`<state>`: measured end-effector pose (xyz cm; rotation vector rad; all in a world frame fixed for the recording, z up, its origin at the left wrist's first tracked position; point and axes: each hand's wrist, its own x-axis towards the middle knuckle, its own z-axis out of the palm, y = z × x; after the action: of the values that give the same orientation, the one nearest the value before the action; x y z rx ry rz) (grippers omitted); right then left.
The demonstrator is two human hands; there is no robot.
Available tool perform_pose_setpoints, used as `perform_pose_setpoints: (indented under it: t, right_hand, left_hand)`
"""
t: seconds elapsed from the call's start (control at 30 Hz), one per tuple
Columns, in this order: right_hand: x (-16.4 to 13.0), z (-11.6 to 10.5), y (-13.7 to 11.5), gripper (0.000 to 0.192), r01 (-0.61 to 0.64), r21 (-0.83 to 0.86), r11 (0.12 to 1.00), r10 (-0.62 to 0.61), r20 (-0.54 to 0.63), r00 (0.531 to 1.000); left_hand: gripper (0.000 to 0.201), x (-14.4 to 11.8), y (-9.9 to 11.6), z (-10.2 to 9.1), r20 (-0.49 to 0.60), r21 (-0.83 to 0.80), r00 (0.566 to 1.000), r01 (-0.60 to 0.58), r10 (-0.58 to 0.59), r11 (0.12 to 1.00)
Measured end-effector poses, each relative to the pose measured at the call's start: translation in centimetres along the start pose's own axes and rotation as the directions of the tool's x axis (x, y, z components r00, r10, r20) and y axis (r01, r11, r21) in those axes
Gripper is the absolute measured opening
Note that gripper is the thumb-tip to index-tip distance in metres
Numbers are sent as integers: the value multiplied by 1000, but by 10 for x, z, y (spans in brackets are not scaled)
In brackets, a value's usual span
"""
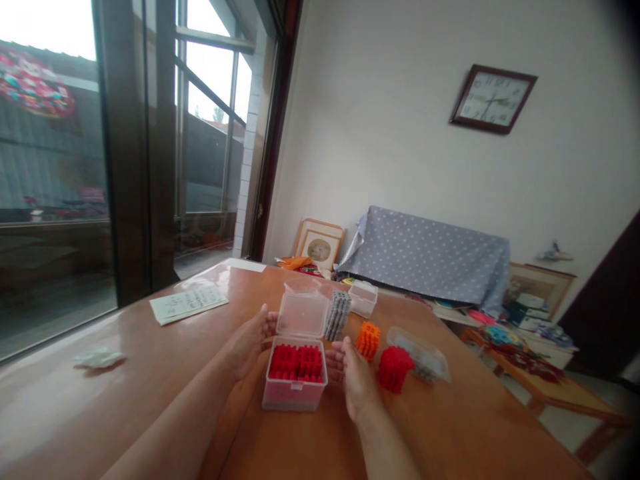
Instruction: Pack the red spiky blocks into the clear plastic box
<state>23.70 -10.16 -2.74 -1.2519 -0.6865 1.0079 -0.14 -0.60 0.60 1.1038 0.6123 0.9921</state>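
Note:
A clear plastic box (294, 395) stands on the brown table (125, 373), full of red toothed pieces (296, 362), its hinged lid (303, 313) raised at the back. My left hand (249, 345) rests against the box's left side, fingers spread near the lid. Against the right side lies my right hand (353, 378), palm toward the box. Just right of that hand sit a red block of stacked pieces (395, 367) and an orange block (368, 340). A grey stack (337, 315) stands behind the lid.
A second clear box (363, 298) sits behind the grey stack and a clear lidded case (420, 355) lies at the right. A printed sheet (189, 303) and crumpled tissue (99, 359) lie at the left. Beyond are a covered sofa (425, 257) and low table (545, 380).

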Motion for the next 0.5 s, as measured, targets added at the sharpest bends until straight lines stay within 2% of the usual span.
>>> perform_pose_setpoints:
  t: [0.1, 0.37, 0.5]
  right_hand:
    - [0, 0, -1, 64, -10, 10, 1000, 10, 11, 1000]
    - [0, -3, -3, 65, -27, 8, 1000, 26, 49, 998]
    - [-4, 0, -6, 60, -19, 3, 1000, 19, 98, 995]
  left_hand:
    - [55, 0, 1, 0, 7, -30, 1000, 10, -10, 999]
    - [53, -6, 5, 9, -68, 98, 998, 18, -11, 995]
    - [26, -10, 4, 10, -32, 112, 998, -44, 48, 993]
